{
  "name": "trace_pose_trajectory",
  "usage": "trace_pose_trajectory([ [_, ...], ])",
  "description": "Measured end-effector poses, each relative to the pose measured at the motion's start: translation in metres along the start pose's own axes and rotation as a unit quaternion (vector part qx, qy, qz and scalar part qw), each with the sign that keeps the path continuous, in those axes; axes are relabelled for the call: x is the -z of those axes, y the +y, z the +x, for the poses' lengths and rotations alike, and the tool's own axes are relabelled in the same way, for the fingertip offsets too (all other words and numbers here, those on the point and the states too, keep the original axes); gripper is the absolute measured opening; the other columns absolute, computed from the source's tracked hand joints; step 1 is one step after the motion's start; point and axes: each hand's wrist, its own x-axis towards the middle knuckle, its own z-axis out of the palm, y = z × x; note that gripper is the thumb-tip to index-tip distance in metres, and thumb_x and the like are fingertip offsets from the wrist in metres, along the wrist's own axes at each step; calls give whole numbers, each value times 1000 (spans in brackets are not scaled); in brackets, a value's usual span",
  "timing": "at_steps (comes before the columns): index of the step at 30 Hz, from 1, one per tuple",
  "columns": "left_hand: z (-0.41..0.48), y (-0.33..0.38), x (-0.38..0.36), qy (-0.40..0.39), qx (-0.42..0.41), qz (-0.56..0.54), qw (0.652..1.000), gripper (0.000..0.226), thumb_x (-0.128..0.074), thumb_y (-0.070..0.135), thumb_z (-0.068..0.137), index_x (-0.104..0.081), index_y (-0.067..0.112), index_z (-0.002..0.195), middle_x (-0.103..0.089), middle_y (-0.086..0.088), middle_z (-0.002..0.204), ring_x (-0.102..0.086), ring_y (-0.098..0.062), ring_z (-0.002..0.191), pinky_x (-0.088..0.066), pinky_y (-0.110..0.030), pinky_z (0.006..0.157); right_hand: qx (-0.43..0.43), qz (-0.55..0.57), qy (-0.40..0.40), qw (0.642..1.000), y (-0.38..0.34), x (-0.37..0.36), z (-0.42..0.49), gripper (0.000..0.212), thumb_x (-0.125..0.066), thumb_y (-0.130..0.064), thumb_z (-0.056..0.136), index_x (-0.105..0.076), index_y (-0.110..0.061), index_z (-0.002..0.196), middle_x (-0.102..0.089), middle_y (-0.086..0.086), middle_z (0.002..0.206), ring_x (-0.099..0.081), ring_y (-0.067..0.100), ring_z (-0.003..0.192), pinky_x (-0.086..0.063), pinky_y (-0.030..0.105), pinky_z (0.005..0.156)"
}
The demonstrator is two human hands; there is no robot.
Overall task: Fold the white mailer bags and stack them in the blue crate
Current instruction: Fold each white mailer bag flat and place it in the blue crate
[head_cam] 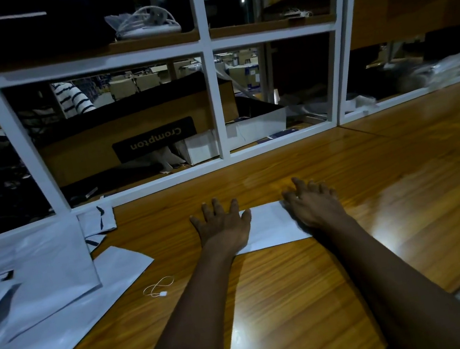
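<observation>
Here, a person's left hand [221, 224] and right hand [315, 207] press flat, fingers straight and spread, gripping nothing, on a small folded white plastic mailer bag [271, 228] lying near the far side of a glossy brown wooden table [295, 299]. A loose heap of unfolded white mailer bags [46, 291] sprawls at the left, with a thin white looped string [158, 287] just beside it. Behind, a white-painted metal shelf frame [215, 102] fronts a brown cardboard box [92, 141] printed "Crompton".

Dim scene, glare on table [395, 227], wide-angle edge bending
</observation>
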Motion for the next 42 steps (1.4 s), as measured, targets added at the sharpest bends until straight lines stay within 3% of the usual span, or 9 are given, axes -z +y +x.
trace_pose_trajectory([
  [5,-16,3,4,149,-69,8,986,59,-29,50,103,-16,30,157,3,-10,166,5,-34,151,9,-58,117,-27,29,73,997,-9,8,-13,60,-33,-53,102,-28,-24,154,-32,17,159,-23,42,147,-11,60,117],
  [8,-30,19,3,197,-136,18,971,54,-38,44,101,-34,26,151,-28,-9,159,-23,-34,145,-7,-59,117,1,100,138,985,-15,14,-21,44,-46,-36,101,-48,-18,141,-53,13,142,-47,34,130,-34,55,110],
  [12,-40,37,-7,172,-206,4,963,44,-37,36,103,-42,23,145,-41,-6,151,-36,-30,138,-23,-56,114,135,59,143,979,-26,7,-36,51,-30,-36,97,-61,-13,130,-60,10,131,-58,28,115,-46,41,93],
  [17,-32,29,-13,28,-221,49,974,55,-23,34,107,-7,22,158,0,-9,166,-1,-37,151,-7,-62,118,139,-129,61,980,-25,0,-40,63,-16,-42,94,-41,-21,148,-47,3,150,-42,32,137,-34,55,108],
  [24,-29,10,-5,-44,-157,-14,987,70,-22,71,95,0,42,155,12,5,165,13,-26,151,10,-55,118,100,-151,6,983,-19,-5,-44,52,-25,-49,105,-24,-31,154,-18,12,164,-12,47,147,-18,71,110],
  [33,-32,-5,0,-61,-138,1,989,92,-25,92,75,3,51,153,14,2,165,15,-29,151,9,-55,118,92,-93,-75,989,-21,15,-58,67,-21,-68,98,-4,-43,158,9,11,168,12,42,151,4,65,117],
  [37,-40,-21,4,-70,-110,1,991,101,-24,96,67,4,51,152,17,2,165,15,-30,150,8,-54,119,74,-70,-78,992,-21,17,-64,91,-14,-91,79,-3,-45,157,6,4,168,12,37,152,4,61,119],
  [40,-53,-28,0,-13,-90,6,996,89,-19,88,80,2,44,155,11,-4,165,12,-30,151,6,-55,119,70,-52,-50,995,-21,15,-79,124,5,-104,49,-7,-45,156,-2,2,168,8,38,152,2,60,119],
  [42,-60,-29,-2,63,-92,8,994,76,-20,75,92,-2,39,156,6,-8,166,8,-31,151,2,-56,120,68,-48,-12,996,-21,14,-87,115,3,-95,53,-13,-44,155,-10,5,167,3,39,152,-1,61,119],
])
